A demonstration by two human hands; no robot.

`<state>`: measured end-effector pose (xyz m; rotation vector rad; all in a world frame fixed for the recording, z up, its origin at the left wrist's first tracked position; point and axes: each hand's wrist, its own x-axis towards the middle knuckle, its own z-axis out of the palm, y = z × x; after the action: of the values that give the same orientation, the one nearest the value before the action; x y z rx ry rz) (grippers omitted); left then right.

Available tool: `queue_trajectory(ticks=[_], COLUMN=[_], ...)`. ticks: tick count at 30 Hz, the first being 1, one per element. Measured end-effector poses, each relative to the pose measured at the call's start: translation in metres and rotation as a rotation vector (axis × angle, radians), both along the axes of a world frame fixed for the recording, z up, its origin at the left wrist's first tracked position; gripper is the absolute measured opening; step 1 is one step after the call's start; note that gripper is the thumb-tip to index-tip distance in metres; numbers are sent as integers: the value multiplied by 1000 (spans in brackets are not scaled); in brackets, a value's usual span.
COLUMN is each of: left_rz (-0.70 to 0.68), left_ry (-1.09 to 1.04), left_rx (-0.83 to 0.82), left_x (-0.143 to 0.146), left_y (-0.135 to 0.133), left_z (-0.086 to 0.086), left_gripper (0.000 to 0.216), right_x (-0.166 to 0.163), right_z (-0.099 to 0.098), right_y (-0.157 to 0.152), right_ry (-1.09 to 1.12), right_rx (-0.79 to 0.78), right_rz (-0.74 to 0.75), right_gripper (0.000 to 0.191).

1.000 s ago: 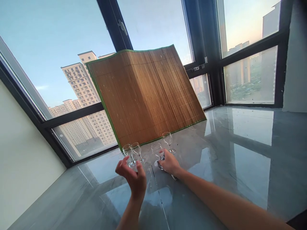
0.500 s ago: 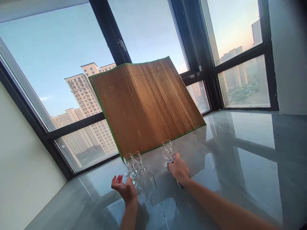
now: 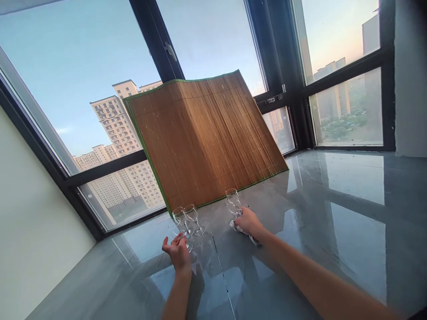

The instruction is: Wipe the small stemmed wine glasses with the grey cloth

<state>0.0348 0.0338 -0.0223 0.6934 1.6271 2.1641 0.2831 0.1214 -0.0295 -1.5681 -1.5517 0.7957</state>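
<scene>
Head view: glossy grey sill [image 3: 333, 213] under tall windows, bamboo mat [image 3: 207, 138] leaning on the panes. Left hand [image 3: 178, 254] palm up, fingers loosely curled at the near glass [image 3: 175, 227] of three; grip not determinable. Right hand [image 3: 249, 222] closed around stemmed glass [image 3: 233, 206] and white cloth [image 3: 235, 227], near the mat's lower edge.

Count recorded: five stemmed wine glasses [image 3: 192, 216], three grouped on the left and two on the right. One bamboo mat [image 3: 203, 138]. One cloth [image 3: 254, 240].
</scene>
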Motion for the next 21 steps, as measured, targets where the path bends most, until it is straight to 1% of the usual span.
queue_trajectory(ticks=[2, 8, 14, 21], left_rz=[-4, 27, -3, -30], left_ry=[16, 132, 156, 182], left_rx=[-18, -94, -100, -50], left_x=[1, 8, 14, 20], left_y=[-1, -5, -5, -8], left_z=[-1, -2, -3, -4], left_gripper=[58, 51, 51, 49], right_x=[1, 5, 8, 17], right_z=[0, 2, 3, 9], right_y=[3, 5, 5, 4], right_ry=[2, -5, -46, -147], right_rx=[5, 1, -42, -90], right_rz=[20, 22, 4, -6], right_gripper=[38, 52, 56, 81])
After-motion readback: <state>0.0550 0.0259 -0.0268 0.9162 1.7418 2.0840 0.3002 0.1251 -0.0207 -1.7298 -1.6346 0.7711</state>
